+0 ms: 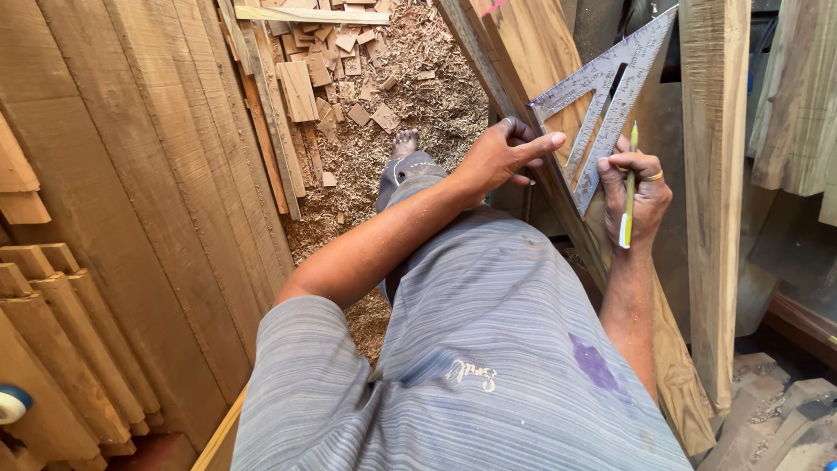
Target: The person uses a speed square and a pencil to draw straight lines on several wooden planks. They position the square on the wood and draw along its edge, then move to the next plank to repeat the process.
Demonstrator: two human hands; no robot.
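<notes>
The metal square's (602,105) top corner runs off-frame (its markings are too small to read).

Pretty bright daylight is coming in soft and even here, warming up all the wood tones. The metal square (602,113) is catching a pale sheen but nothing is blowing out. Shadows are pooling in the dark gap at the far right and under the planks (131,174). The wide lens is bending the edges outward, and the corners are going a bit soft.
</notes>
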